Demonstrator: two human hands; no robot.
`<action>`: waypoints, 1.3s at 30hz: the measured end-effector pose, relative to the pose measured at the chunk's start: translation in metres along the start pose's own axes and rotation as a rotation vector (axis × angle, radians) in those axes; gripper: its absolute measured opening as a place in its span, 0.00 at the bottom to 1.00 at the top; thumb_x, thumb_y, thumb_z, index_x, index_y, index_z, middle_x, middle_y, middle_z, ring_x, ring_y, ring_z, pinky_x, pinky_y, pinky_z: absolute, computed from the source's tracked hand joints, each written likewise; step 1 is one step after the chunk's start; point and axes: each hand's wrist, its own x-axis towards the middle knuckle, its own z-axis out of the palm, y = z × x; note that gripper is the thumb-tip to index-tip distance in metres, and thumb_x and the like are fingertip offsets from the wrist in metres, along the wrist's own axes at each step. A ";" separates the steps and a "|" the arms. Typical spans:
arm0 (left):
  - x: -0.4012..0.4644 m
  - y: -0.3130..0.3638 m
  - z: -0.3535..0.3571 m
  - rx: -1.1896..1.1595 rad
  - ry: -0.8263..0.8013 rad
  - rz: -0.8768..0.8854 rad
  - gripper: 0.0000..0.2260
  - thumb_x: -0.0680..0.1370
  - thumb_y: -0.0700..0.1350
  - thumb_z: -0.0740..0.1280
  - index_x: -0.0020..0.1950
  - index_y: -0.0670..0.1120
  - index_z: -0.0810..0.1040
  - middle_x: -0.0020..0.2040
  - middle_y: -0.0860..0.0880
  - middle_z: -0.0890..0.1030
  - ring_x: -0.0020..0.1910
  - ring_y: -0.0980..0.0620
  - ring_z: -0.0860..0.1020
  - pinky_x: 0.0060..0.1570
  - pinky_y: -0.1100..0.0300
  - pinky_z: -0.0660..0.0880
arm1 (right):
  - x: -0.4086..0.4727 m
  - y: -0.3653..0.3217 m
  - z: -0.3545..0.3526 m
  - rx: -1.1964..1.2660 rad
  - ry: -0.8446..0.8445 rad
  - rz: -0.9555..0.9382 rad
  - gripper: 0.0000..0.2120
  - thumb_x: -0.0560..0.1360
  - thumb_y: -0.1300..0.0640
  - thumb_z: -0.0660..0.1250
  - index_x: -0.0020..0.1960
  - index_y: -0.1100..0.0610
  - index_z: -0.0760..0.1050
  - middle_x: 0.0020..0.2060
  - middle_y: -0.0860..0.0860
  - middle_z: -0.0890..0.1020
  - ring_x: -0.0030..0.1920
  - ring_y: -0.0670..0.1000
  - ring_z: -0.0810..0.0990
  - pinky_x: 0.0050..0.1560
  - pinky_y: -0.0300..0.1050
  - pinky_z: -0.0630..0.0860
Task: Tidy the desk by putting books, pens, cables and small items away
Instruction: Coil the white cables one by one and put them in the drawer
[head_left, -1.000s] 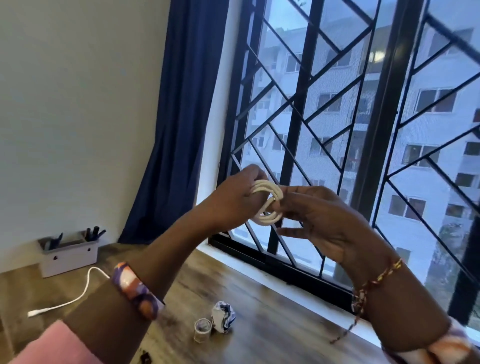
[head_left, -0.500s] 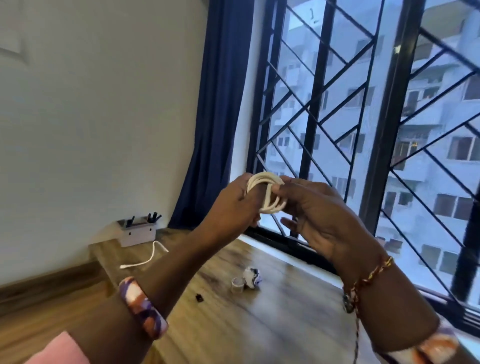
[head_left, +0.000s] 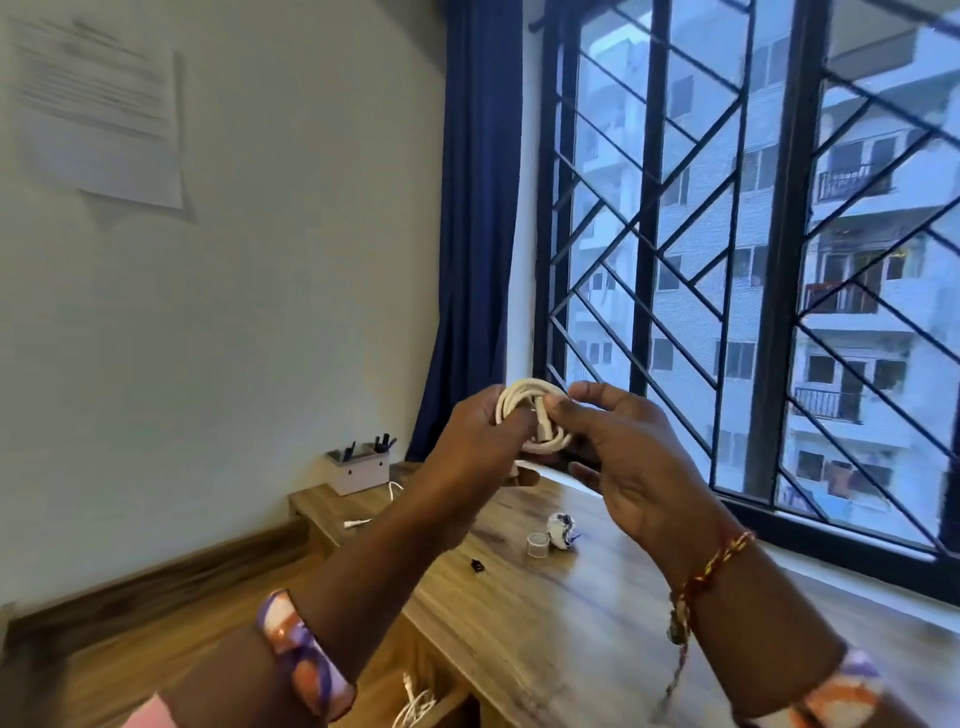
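A coiled white cable (head_left: 524, 397) is held up in front of the window, above the wooden desk (head_left: 545, 613). My left hand (head_left: 475, 441) grips the coil from the left. My right hand (head_left: 618, 452) pinches the cable's end across the coil with thumb and forefinger. Another white cable (head_left: 363, 519) lies loose on the desk's far left part. A small clear cup (head_left: 537, 545), a blue-and-white crumpled item (head_left: 562, 528) and a tiny black item (head_left: 476, 565) sit on the desk below my hands.
A pale organizer box (head_left: 358, 470) with dark pens stands at the desk's far end by the wall. An open compartment (head_left: 415, 701) under the desk's near edge holds white cables. A barred window and a blue curtain (head_left: 475, 234) lie behind.
The view has swung up and left, showing more wall and floor. Both hands stay on the coil, and my right fingers have shifted across it, wrapping the end.
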 end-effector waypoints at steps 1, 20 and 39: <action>-0.002 0.005 0.000 -0.060 -0.053 -0.080 0.07 0.79 0.42 0.61 0.52 0.47 0.77 0.49 0.43 0.82 0.50 0.46 0.81 0.38 0.61 0.77 | -0.004 -0.003 -0.002 0.006 0.022 -0.007 0.05 0.71 0.62 0.70 0.43 0.54 0.75 0.42 0.56 0.82 0.40 0.51 0.80 0.33 0.39 0.76; -0.045 0.007 -0.145 -0.002 -0.319 -0.275 0.09 0.78 0.43 0.62 0.45 0.41 0.80 0.39 0.46 0.80 0.42 0.51 0.75 0.48 0.55 0.71 | -0.076 0.029 0.113 -0.312 0.005 -0.303 0.15 0.64 0.74 0.72 0.38 0.54 0.78 0.38 0.51 0.83 0.38 0.45 0.83 0.40 0.37 0.81; -0.154 0.027 -0.264 0.460 -0.020 0.365 0.11 0.79 0.50 0.60 0.49 0.46 0.80 0.40 0.52 0.80 0.38 0.56 0.77 0.38 0.61 0.73 | -0.154 0.019 0.269 -0.046 0.276 -0.210 0.09 0.77 0.56 0.64 0.40 0.56 0.76 0.30 0.50 0.82 0.27 0.46 0.81 0.27 0.39 0.77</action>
